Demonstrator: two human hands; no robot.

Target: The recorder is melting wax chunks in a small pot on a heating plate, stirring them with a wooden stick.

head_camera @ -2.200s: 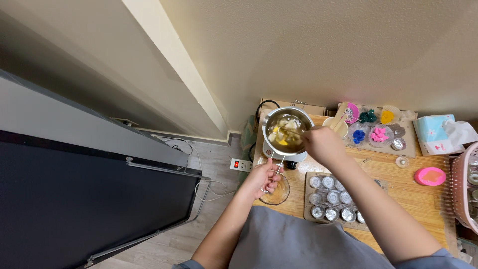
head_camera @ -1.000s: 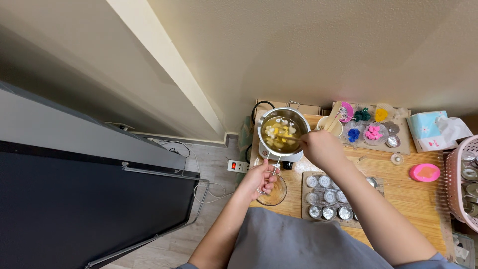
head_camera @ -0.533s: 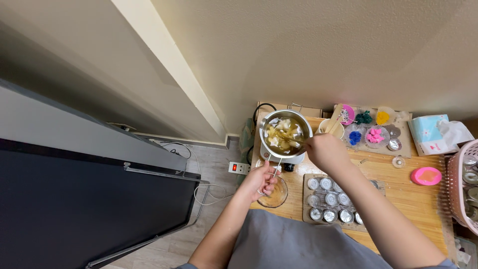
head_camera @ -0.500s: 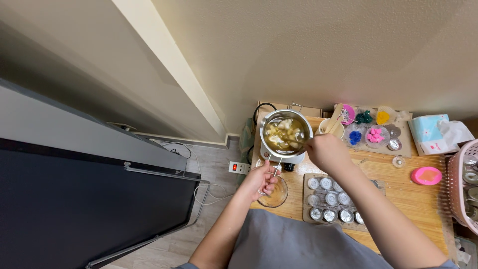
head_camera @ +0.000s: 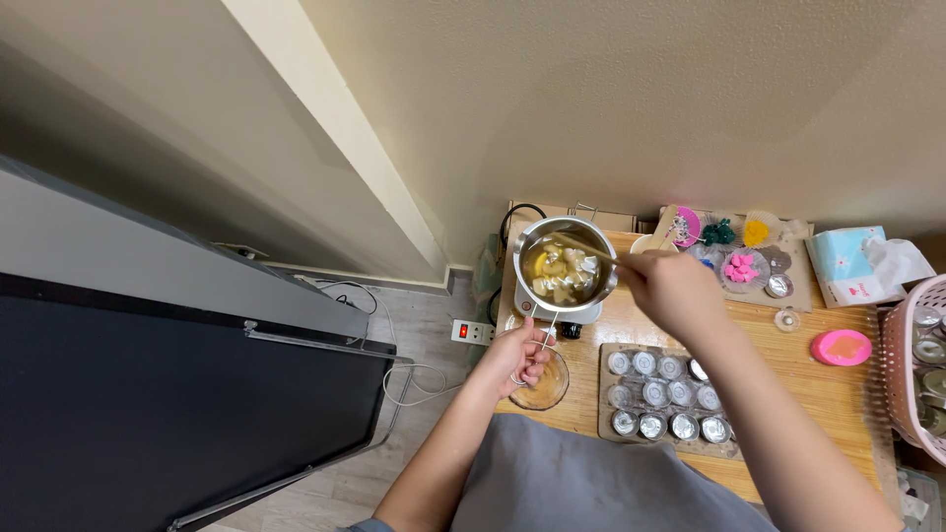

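A small steel pot holding pale yellow lumps in liquid stands on a little hotplate at the far left of a wooden table. My left hand grips the pot's wire handle below it. My right hand holds a thin wooden stick whose tip reaches into the pot. A small glass bowl sits just under my left hand.
A tray of several small metal cups lies in front of me. Behind it is a board with coloured bits in dishes, a pink lid, a tissue pack and a pink basket. A power strip lies on the floor.
The view has shifted slightly. My right hand moves the stick about in the pot; my left hand stays on the handle.
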